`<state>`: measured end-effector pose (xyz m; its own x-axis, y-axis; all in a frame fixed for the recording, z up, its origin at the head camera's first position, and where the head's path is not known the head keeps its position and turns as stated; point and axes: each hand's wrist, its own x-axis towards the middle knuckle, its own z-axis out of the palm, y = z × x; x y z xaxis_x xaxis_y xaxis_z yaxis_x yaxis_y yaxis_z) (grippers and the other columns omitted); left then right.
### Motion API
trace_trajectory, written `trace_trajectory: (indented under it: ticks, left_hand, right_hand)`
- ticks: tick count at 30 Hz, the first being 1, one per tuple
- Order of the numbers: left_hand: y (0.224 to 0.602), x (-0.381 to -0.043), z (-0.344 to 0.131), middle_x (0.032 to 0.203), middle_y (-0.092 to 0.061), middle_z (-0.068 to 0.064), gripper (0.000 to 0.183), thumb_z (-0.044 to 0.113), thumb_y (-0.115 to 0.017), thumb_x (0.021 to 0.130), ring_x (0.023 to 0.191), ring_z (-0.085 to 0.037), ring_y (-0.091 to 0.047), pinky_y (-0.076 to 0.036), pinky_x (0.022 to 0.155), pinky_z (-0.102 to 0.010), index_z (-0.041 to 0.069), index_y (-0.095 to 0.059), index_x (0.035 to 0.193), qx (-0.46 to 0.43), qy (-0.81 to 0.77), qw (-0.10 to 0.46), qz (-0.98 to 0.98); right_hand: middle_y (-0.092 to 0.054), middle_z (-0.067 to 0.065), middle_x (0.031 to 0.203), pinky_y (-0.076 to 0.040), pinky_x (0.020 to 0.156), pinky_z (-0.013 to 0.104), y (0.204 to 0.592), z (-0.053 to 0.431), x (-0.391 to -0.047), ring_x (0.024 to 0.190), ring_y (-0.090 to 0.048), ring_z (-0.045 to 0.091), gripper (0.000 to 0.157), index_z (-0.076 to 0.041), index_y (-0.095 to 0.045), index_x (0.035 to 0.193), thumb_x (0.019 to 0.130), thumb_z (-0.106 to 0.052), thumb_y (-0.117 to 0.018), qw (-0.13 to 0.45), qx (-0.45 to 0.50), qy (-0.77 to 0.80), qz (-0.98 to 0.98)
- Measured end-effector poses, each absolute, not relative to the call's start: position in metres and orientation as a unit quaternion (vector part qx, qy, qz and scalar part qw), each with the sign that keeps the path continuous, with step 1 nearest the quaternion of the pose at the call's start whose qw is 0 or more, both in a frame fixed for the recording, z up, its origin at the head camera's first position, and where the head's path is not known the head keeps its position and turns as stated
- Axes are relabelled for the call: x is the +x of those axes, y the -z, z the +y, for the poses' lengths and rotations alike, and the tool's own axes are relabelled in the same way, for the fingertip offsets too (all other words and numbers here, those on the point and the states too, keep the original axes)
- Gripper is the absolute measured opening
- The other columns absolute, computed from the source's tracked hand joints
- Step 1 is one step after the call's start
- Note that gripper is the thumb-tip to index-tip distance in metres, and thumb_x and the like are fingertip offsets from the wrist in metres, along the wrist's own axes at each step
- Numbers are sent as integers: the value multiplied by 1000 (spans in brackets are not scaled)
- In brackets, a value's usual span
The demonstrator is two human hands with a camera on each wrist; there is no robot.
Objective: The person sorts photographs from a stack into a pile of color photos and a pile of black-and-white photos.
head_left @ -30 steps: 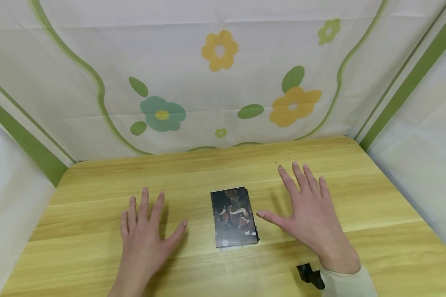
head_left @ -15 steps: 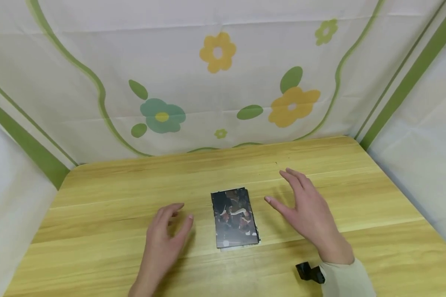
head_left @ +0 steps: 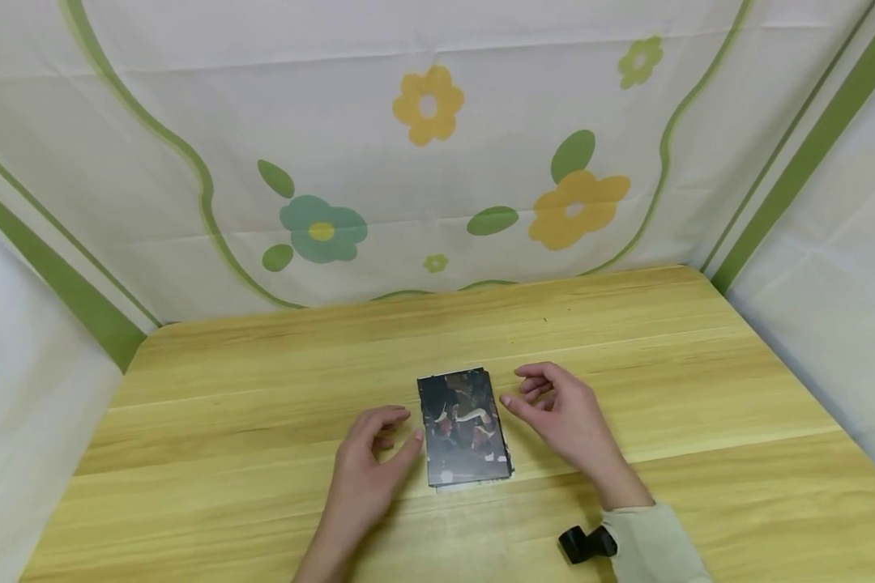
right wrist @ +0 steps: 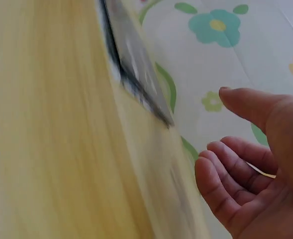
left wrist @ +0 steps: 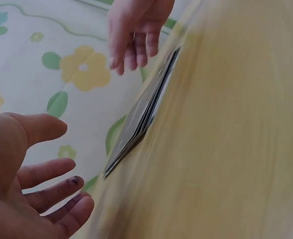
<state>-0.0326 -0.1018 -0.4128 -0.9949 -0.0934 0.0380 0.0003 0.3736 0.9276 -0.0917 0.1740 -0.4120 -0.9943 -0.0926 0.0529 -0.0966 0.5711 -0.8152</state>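
Note:
A thin stack of dark, glossy picture sheets [head_left: 465, 429] lies flat on the table, its layers slightly out of line. In the left wrist view the stack [left wrist: 144, 112] shows its layered edge. My left hand [head_left: 368, 470] is just left of it, thumb tip right at the stack's left edge, fingers loosely bent. To its right hovers my right hand [head_left: 565, 413], thumb and fingers apart and relaxed, a small gap from the right edge. Nothing is between the fingers of either hand; the right wrist view shows the right hand [right wrist: 250, 159] with its fingers loosely curled.
The wood-grain table [head_left: 262, 364] reaches back to a white cloth [head_left: 496, 105] printed with flowers, with more cloth at both sides. A small black device [head_left: 586, 544] sits at the right wrist by the pale sleeve [head_left: 652, 542].
Both hands have come inward toward the stack, the left moving right and the right moving left and nearer. Their spread fingers have relaxed into a loose bend. The stack stays in place.

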Motion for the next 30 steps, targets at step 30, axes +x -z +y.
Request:
trace_trajectory:
  ticks: [30]
  left_hand:
    - [422, -39, -64, 103, -63, -9, 35, 16, -94, 78, 91, -17, -54, -47, 84, -31, 1, -78, 105, 96, 474, 86, -871]
  right_hand:
    - [-76, 1, 100, -56, 75, 27, 408, 150, -84, 85, -67, 14, 38, -10, -76, 114, 83, -22, -94, -96, -25, -447, -889]
